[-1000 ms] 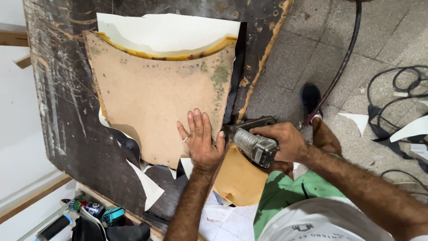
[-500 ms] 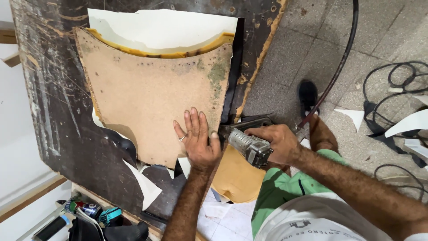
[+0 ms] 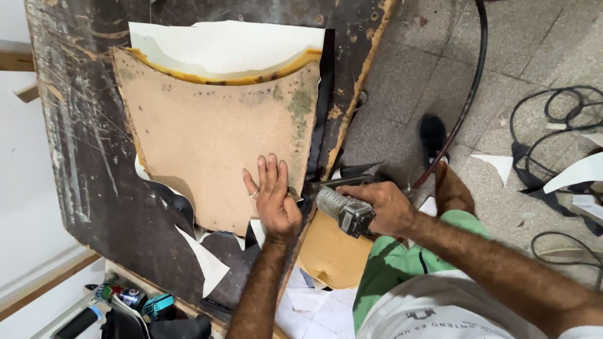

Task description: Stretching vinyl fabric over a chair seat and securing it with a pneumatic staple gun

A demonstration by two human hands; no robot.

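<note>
- My left hand (image 3: 274,199): pressed palm-down, fingers (image 3: 262,172) spread apart and flat, on the lower right corner of the tan board; clamped on nothing. A ring shows on one finger.
- My right hand (image 3: 384,207): fingers wrapped tight around the body of a grey power tool (image 3: 344,210), just beside my left hand, at the desk's right edge.
- Tan board (image 3: 213,138): a stiff brown panel with a curved top edge and a greenish stain near its upper right, lying flat in the middle of the desk.
- White sheet (image 3: 220,47): under the board, showing above its curved top with a yellowish glue line along the edge.
- Black strip (image 3: 324,94): dark material along the board's right side.
- Desk (image 3: 81,157): dark, scratched and worn top, chipped along its right edge.
- White offcuts (image 3: 204,263): scraps lying below the board, near the desk's lower edge.
- Tan piece (image 3: 333,254): hanging or lying below the tool, off the desk edge.
- Floor (image 3: 402,81): grey tiles, with a black hose (image 3: 478,69), looped black cables (image 3: 553,113) and white scraps (image 3: 578,172).
- My foot in a dark shoe (image 3: 433,135): on the floor, beside the hose.
</note>
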